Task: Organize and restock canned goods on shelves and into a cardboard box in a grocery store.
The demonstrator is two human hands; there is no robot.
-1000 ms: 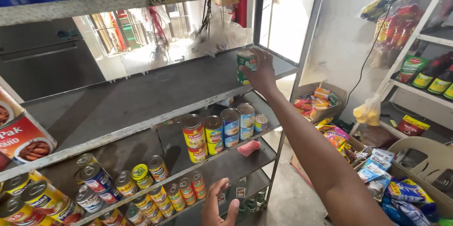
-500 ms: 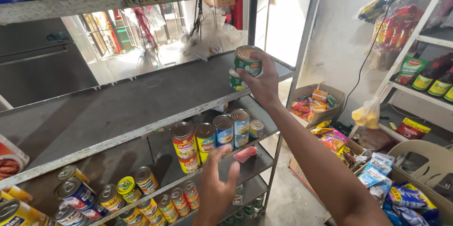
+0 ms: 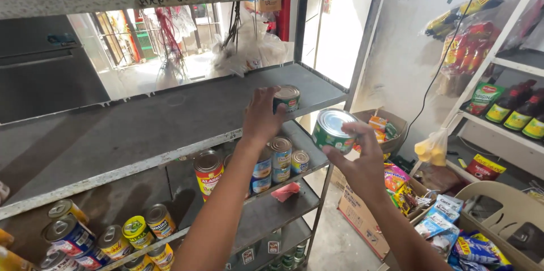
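My left hand (image 3: 262, 117) closes its fingers on a small can (image 3: 287, 99) resting upon the grey shelf (image 3: 170, 118); my right hand (image 3: 358, 160) grips a green can (image 3: 331, 130) aloft, label outward.

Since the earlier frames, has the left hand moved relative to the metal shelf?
Yes. The left hand has risen from below the lower shelves to the middle shelf, where it now grips a small can.
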